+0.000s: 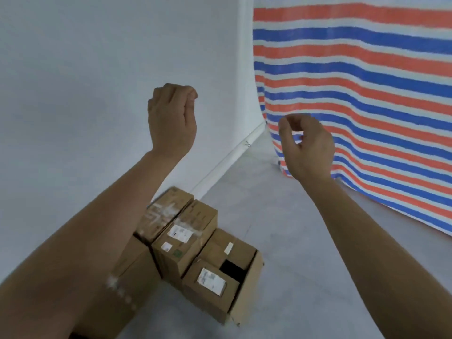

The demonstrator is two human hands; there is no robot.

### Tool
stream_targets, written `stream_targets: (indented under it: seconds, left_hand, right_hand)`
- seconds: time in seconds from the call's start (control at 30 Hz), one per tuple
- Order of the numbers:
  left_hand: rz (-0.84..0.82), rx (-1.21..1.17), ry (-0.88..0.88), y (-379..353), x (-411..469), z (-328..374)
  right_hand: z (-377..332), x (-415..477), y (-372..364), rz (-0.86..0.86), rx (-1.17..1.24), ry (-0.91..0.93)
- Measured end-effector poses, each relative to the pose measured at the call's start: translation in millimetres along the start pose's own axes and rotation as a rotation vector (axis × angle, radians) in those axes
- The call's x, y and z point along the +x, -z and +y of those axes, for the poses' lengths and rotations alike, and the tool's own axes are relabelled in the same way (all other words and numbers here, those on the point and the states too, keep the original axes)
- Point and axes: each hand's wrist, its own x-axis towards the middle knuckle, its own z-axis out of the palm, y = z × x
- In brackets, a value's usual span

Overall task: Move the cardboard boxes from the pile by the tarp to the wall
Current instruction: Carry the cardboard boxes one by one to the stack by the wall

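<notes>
Cardboard boxes [186,243], stacked on the floor [293,253] against the wall [97,81].
My left hand [172,118] is clenched, empty; my right hand [307,146] loosely curled, grasping nothing, before the striped tarp [367,81].

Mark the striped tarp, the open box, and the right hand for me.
striped tarp [367,69], head view, on a blue stripe.
open box [247,289], head view, on its raised side flap.
right hand [310,148], head view, back of the hand.

The boxes [188,243] beside the wall [97,81] are matt brown cardboard with white paper labels. The wall looks smooth, matt, and the striped tarp [367,94] woven plastic.
</notes>
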Motion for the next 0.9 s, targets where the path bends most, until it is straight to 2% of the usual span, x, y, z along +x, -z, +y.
stream_targets:
  seconds: [0.27,0.43,0.53,0.67,0.9]
  left_hand:
    - [-0.229,-0.372,-0.089,-133.4,-28.5,207.5]
    - [-0.205,-0.574,-0.192,-227.0,-36.0,361.0]
    - [-0.257,-0.660,-0.187,-267.5,-51.7,437.5]
    - [-0.341,-0.720,-0.185,-321.7,-75.7,524.9]
    - [-0.442,-0.819,-0.177,-425.8,-113.6,611.4]
  right_hand:
    - [143.1,1.5,160.0,0.181,-0.216,-0.219]
    - [259.5,9.2,264.7,0.351,-0.279,-0.307]
    - [313.9,19.3,312.4,0.377,-0.329,-0.357]
    - [383.8,30.2,370.2,0.374,-0.378,-0.426]
    - [502.2,33.5,415.1,0.382,-0.406,-0.579]
